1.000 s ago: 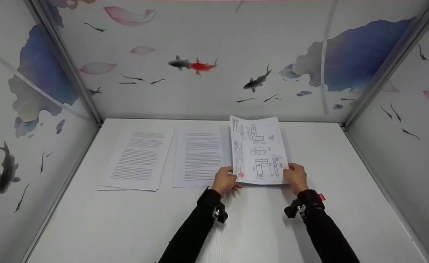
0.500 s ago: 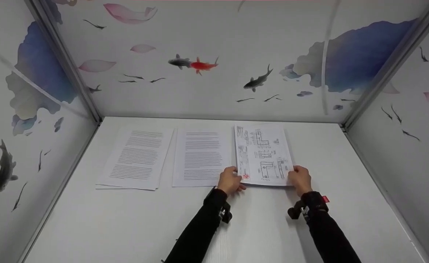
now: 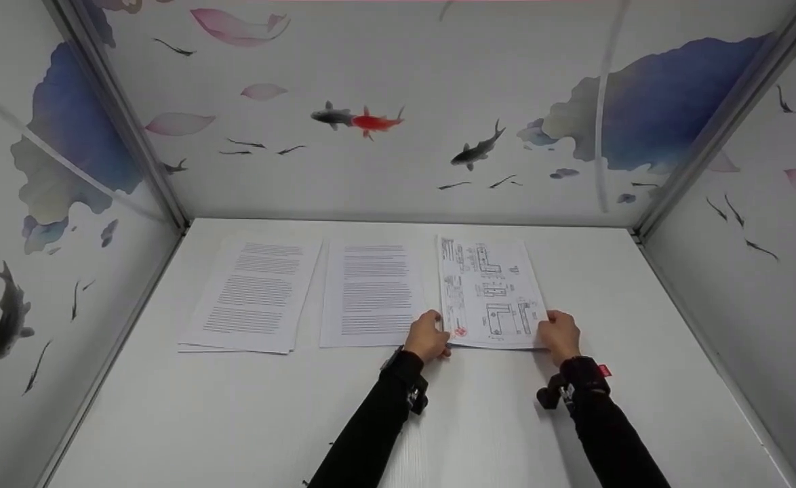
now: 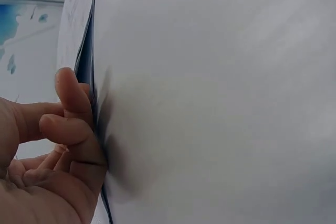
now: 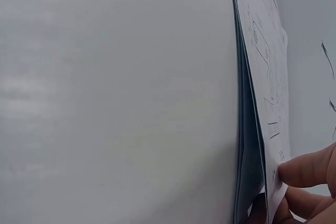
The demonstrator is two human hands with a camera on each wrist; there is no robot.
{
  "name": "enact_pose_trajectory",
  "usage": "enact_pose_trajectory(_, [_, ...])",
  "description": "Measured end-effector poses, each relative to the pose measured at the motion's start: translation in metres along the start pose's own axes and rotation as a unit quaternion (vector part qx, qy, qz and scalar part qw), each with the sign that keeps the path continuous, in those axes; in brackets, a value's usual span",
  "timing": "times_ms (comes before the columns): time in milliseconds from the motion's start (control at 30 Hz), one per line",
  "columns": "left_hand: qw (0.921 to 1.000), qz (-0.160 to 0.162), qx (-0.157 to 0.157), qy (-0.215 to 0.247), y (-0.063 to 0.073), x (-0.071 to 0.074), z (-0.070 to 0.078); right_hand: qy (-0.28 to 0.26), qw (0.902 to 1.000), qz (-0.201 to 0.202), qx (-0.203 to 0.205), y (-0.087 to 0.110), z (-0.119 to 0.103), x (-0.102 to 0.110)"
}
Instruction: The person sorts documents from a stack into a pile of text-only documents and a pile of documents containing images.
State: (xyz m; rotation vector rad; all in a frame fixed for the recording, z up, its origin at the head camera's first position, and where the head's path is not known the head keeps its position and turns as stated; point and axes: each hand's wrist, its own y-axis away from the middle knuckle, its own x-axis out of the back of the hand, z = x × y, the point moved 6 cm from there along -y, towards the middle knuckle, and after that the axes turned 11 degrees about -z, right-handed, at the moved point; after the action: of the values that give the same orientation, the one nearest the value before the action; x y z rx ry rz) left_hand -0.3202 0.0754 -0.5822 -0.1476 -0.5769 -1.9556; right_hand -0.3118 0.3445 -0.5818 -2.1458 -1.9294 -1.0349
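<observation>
A sheet of technical drawings (image 3: 496, 291) with a small red mark in its lower left corner lies at the right of the row of papers. My left hand (image 3: 428, 337) holds its lower left corner; the left wrist view has those fingers (image 4: 79, 135) curled at the paper's near edge. At the lower right corner my right hand (image 3: 560, 337) pinches the sheet between thumb and fingers (image 5: 304, 169). Along that near edge the top sheet bows up from other sheets beneath it, with a dark gap between them, as the right wrist view shows.
Left of the drawings lies a text page (image 3: 374, 295), close beside the left hand. Farther left, several overlapping text pages (image 3: 255, 298) sit slightly askew. The white table (image 3: 235, 420) is enclosed by walls printed with fish and petals, the back wall (image 3: 398, 183) just behind the papers.
Both hands have moved right and slightly nearer with the drawing sheet. It was raised and curved at its far edge one second ago and now lies lower and flatter.
</observation>
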Motion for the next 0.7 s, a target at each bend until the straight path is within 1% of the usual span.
enact_pose_trajectory(100, [0.9999,-0.002,0.004,-0.011,-0.0002,-0.0008,-0.0007,0.002,1.0000,-0.004,0.003,-0.0004,0.0001,-0.0006])
enact_pose_trajectory(267, [0.9995,0.003,-0.008,-0.032,0.0010,-0.0019,0.0000,0.018,0.9998,0.001,0.011,-0.0017,0.0003,-0.0012])
enact_pose_trajectory(400, [0.9989,-0.001,-0.011,-0.045,0.0014,-0.0024,-0.0008,0.027,0.9995,0.006,0.013,-0.0010,0.0001,0.0000])
enact_pose_trajectory(567, [0.9977,-0.007,-0.021,-0.065,0.0035,-0.0021,0.0023,0.019,0.9990,0.030,0.026,0.0011,-0.0013,0.0032])
enact_pose_trajectory(700, [0.9965,-0.025,-0.026,-0.075,0.0075,-0.0018,0.0046,0.007,0.9991,0.035,0.024,0.0024,0.0006,0.0047])
